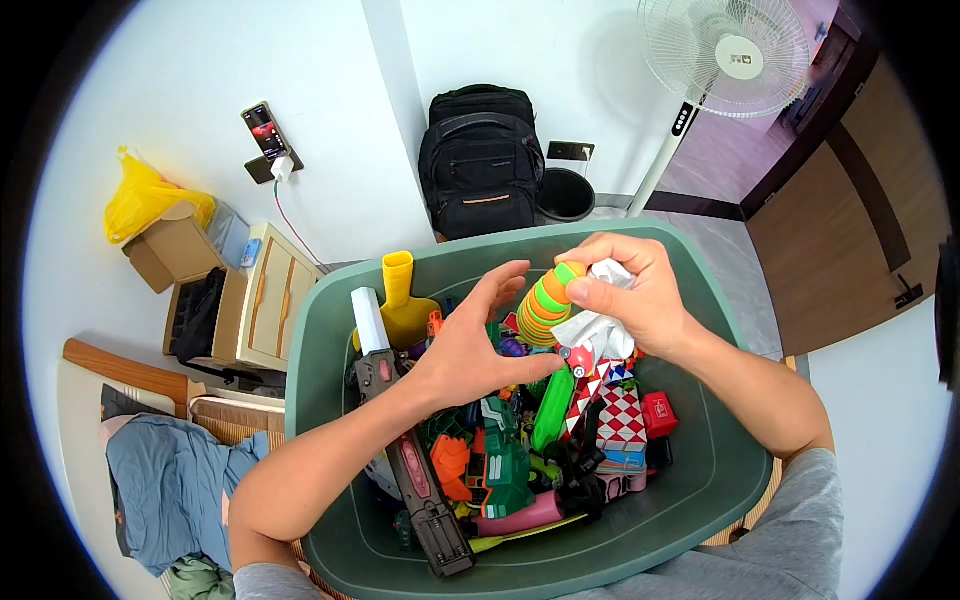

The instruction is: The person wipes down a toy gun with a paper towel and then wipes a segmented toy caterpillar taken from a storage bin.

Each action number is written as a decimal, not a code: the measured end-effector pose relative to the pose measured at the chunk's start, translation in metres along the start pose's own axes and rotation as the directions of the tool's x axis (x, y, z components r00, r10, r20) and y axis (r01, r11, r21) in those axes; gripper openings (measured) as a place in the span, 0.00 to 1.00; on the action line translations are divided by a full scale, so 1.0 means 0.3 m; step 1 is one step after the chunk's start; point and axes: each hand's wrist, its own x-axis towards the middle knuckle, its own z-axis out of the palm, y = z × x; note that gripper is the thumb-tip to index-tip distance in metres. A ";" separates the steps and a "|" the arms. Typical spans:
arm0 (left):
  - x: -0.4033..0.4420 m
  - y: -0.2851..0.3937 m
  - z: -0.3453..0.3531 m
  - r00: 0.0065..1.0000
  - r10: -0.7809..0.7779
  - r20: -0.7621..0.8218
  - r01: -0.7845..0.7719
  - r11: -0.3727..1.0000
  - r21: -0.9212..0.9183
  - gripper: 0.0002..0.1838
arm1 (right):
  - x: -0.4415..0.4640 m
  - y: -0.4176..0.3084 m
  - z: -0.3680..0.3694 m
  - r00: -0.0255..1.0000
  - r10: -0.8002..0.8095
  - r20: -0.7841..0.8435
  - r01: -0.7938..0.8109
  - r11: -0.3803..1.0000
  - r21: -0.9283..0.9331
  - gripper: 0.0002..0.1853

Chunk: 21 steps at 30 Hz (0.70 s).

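Note:
An orange and green ringed toy [545, 307] hangs from my right hand [635, 295], pinched at its top end. White tissue or cloth [600, 330] is also in that hand, below the fingers. My left hand [490, 345] is open to the left of the ringed toy, fingers and thumb apart. A small red toy [579, 360] shows near the left thumb tip. Beneath both hands, a large green tub [330, 510] holds many toys, including a long green piece [553, 408], a red and white checkered piece [621, 417] and a dark toy sword [415, 470].
A yellow shovel [398, 285] leans at the tub's back left. Behind the tub are a black backpack [482, 165], a bin [566, 195] and a white fan [738, 58]. Drawers [275, 300] and a blue cloth [180, 490] are at left, a brown door [860, 220] at right.

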 end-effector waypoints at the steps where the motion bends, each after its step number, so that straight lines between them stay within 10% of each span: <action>1: 0.001 -0.006 0.002 1.000 0.000 0.000 0.000 1.000 0.000 0.53 | 0.000 -0.004 0.006 0.999 0.003 -0.033 -0.002 1.000 0.021 0.12; 21: -0.002 -0.002 0.003 1.000 -0.009 0.004 0.009 0.999 -0.031 0.51 | 0.004 -0.007 0.004 0.998 0.006 -0.066 -0.005 1.000 0.020 0.10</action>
